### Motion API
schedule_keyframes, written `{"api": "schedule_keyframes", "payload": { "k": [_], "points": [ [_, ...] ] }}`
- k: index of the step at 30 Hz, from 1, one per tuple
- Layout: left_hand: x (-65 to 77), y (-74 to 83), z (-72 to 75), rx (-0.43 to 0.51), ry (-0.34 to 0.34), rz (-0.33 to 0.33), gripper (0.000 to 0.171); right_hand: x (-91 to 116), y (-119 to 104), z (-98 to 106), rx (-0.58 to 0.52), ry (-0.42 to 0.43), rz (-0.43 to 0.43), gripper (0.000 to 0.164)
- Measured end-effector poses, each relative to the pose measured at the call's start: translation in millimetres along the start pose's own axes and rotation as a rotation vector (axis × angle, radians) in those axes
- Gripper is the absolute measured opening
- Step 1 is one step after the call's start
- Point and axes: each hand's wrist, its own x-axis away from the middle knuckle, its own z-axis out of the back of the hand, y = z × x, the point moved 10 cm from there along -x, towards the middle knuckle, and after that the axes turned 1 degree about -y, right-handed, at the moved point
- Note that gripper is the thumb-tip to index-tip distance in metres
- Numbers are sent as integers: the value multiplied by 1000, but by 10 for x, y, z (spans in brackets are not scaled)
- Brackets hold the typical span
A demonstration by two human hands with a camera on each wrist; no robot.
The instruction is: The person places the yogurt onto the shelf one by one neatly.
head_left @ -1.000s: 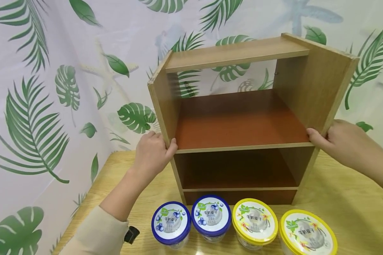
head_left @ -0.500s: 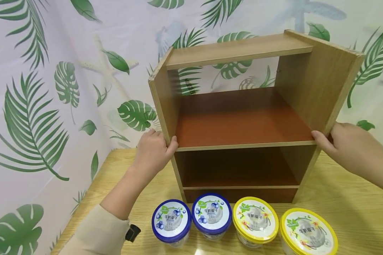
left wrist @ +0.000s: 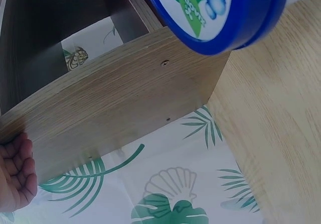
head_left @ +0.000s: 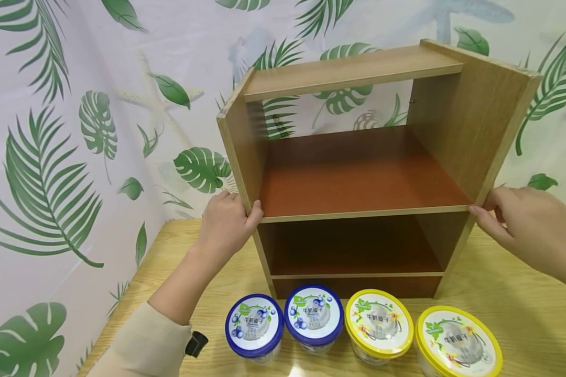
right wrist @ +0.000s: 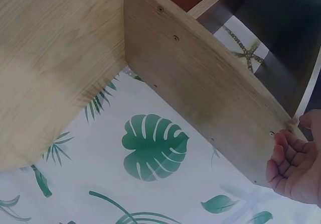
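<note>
A wooden shelf unit (head_left: 358, 212) with reddish-brown boards and an open back stands upright on the table. My left hand (head_left: 228, 217) grips its left side panel at middle-board height, thumb over the front edge. On the right side panel, my right hand (head_left: 528, 225) holds on more loosely, its thumb tip at the front edge and its curled fingers (right wrist: 288, 158) against the outer face. Two blue-lidded tubs (head_left: 254, 324) with blueberry pictures and two yellow-lidded tubs (head_left: 379, 324) line up before the unit. One blue lid (left wrist: 195, 13) fills the top of the left wrist view.
The light wood-grain table (head_left: 174, 277) ends at the left against a leaf-printed wall covering (head_left: 122, 209), which also runs behind the unit. A dark band (head_left: 196, 344) shows at the left sleeve (head_left: 141, 340).
My right thumb has slid outward from the middle board onto the panel's front edge, and that hand has loosened. The unit's right side appears slightly farther right. My left hand keeps its hold.
</note>
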Motion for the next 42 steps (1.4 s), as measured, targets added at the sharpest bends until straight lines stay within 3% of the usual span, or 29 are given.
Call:
{"api": "schedule_keyframes", "payload": {
  "k": [6, 12, 27, 42],
  "points": [
    [-12, 11, -15, -2, -13, -6, 34, 84, -307, 216, 59, 244, 256, 72],
    [-12, 9, -23, -8, -23, -11, 32, 200, -481, 287, 34, 328, 317, 71],
    [-3, -3, -13, 1, -7, -19, 32, 451, -707, 301, -28, 398, 424, 64],
    [-10, 2, -19, -2, -20, -8, 32, 606, -1008, 352, -104, 374, 474, 56]
  ]
}}
